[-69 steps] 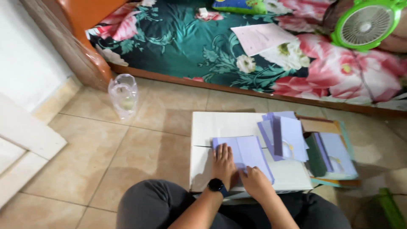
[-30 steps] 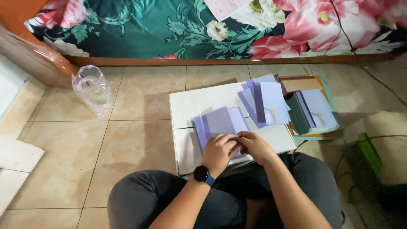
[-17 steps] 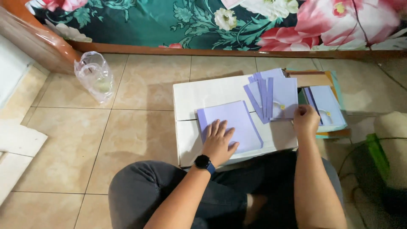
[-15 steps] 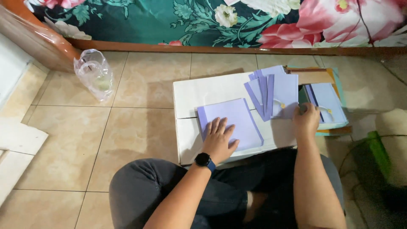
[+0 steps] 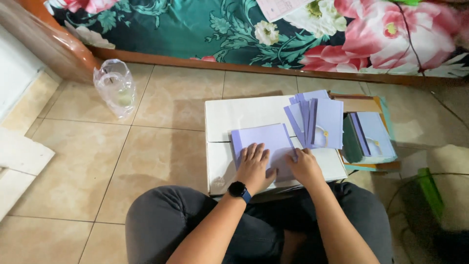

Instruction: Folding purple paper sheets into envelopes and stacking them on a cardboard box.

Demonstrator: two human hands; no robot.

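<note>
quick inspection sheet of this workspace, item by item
surface: white board lying flat on the tiled floor
job's things: lilac sheet flat on the board under both hands; fanned lilac envelopes at its right end
clutter: second envelope stack on coloured folders; clear plastic bag; green object, kind unclear
grippers: left hand spread flat on the sheet, wrist with dark watch; right hand pressing its right edge
cables: thin cord across the floral bedding
surroundings: floral bedding; white slabs
</note>
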